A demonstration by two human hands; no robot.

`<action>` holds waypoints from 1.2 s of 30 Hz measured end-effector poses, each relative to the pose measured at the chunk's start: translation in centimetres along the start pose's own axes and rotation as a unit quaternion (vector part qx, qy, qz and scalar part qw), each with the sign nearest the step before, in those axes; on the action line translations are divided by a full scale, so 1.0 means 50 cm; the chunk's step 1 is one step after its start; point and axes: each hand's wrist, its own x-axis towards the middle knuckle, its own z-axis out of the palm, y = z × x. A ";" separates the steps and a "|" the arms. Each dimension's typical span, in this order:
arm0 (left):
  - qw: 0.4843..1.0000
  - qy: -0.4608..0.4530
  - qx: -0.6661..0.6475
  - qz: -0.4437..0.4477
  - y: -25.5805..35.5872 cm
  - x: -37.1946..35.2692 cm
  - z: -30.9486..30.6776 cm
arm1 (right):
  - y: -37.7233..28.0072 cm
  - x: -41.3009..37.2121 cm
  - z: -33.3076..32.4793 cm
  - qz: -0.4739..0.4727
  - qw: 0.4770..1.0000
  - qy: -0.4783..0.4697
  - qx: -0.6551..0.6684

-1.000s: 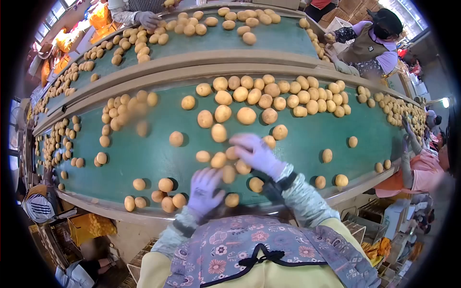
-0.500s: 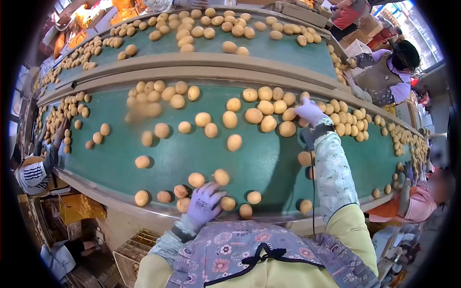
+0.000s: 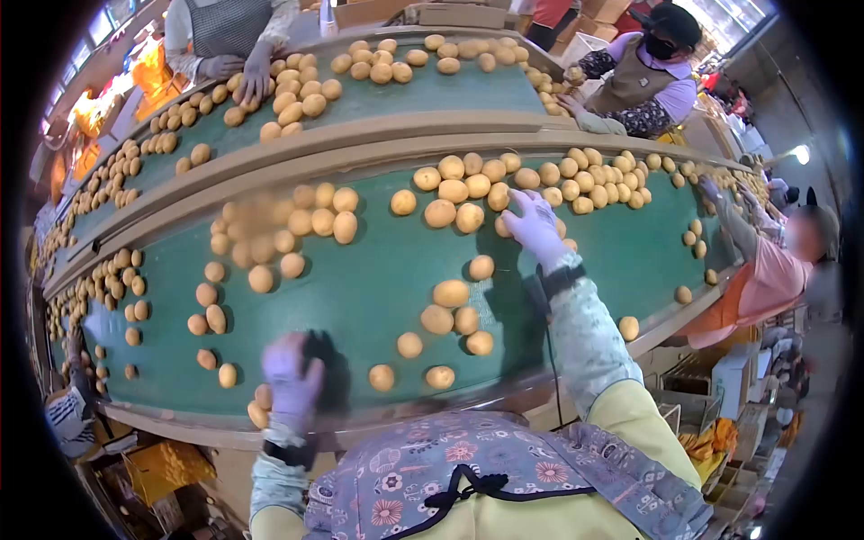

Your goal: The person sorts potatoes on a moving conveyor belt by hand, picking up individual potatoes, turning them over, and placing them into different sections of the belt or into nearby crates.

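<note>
Many potatoes (image 3: 451, 292) lie scattered and in groups on the green conveyor belt (image 3: 360, 297). My left hand (image 3: 292, 373), in a pale purple glove, hovers above the near side of the belt, slightly blurred. Its thumb stands apart from the fingers and I see nothing in it. Two potatoes (image 3: 258, 414) are close by its left side. My right hand (image 3: 534, 229), gloved alike, reaches across to the far part of the belt. Its fingers are spread beside a potato (image 3: 502, 226) at the edge of a cluster, and its palm partly hides others.
A raised divider (image 3: 360, 135) separates this belt from a second belt (image 3: 504, 90) with more potatoes. A co-worker's gloved hands (image 3: 256, 76) are at that belt, and another person (image 3: 652, 76) stands at its right end. A person in pink (image 3: 765, 279) works at right.
My view has shifted. My left hand has moved left and lifted from the potatoes at the near edge; my right hand remains among the far cluster. Potatoes on the belt are now arranged differently.
</note>
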 end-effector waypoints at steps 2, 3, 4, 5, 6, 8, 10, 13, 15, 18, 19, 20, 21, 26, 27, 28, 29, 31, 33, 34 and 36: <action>0.991 -0.046 -0.063 0.105 0.071 -0.031 0.020 | 0.009 -0.022 0.046 -0.010 0.994 -0.076 -0.080; 0.978 -0.120 -0.088 0.148 0.068 -0.051 0.041 | -0.006 -0.043 0.073 -0.001 0.990 -0.109 -0.092; 0.976 -0.138 -0.077 0.149 0.082 -0.085 0.041 | -0.034 -0.080 0.105 0.020 0.994 -0.082 -0.063; 0.978 -0.133 -0.078 0.142 0.071 -0.090 0.037 | -0.070 -0.115 0.139 0.032 0.998 -0.043 -0.028; 0.976 -0.125 -0.072 0.162 0.058 -0.101 0.031 | -0.106 -0.158 0.173 0.036 0.999 -0.011 0.007; 0.982 -0.119 -0.087 0.120 0.005 -0.138 0.017 | -0.208 -0.229 0.182 0.034 0.991 -0.088 0.094; 0.992 -0.096 -0.059 0.055 -0.046 -0.158 0.008 | -0.309 -0.247 0.152 0.032 0.969 -0.187 0.159; 0.997 -0.065 -0.036 -0.022 -0.084 -0.127 -0.053 | -0.429 -0.258 0.134 0.223 0.664 -0.322 0.637; 0.997 -0.026 -0.043 0.065 -0.083 -0.084 -0.079 | -0.468 -0.237 0.104 0.282 0.487 -0.378 0.735; 0.982 -0.087 -0.099 0.133 -0.045 -0.047 -0.081 | -0.530 -0.250 0.094 0.262 0.460 -0.398 0.750; 0.982 -0.087 -0.098 0.137 -0.043 -0.043 -0.081 | -0.547 -0.256 0.092 0.261 0.442 -0.413 0.753; 0.974 -0.124 -0.070 0.177 -0.046 -0.042 -0.081 | -0.561 -0.264 0.091 0.253 0.446 -0.417 0.750; 0.963 -0.158 -0.039 0.213 -0.055 -0.043 -0.086 | -0.567 -0.275 0.092 0.250 0.447 -0.418 0.750; 0.993 -0.101 0.036 0.039 -0.302 -0.080 -0.143 | -0.524 -0.344 0.049 0.292 0.716 -0.248 0.583; 0.994 -0.082 0.069 0.002 -0.335 -0.086 -0.176 | -0.485 -0.375 0.069 0.300 0.760 -0.196 0.543; 0.995 -0.038 0.089 0.004 -0.369 -0.103 -0.200 | -0.465 -0.407 0.087 0.296 0.759 -0.202 0.543; 0.994 0.007 0.108 0.008 -0.397 -0.118 -0.217 | -0.452 -0.433 0.103 0.318 0.774 -0.201 0.509; 0.995 0.023 0.091 -0.019 -0.414 -0.163 -0.232 | -0.496 -0.468 0.113 0.327 0.790 -0.229 0.465; 0.996 0.045 0.072 -0.015 -0.393 -0.195 -0.244 | -0.592 -0.498 0.171 0.190 0.887 -0.200 0.370; 0.998 0.026 0.062 -0.016 -0.381 -0.209 -0.243 | -0.647 -0.508 0.197 0.138 0.918 -0.182 0.325; 0.998 0.015 0.059 -0.024 -0.384 -0.227 -0.247 | -0.755 -0.490 0.221 0.118 0.932 -0.172 0.295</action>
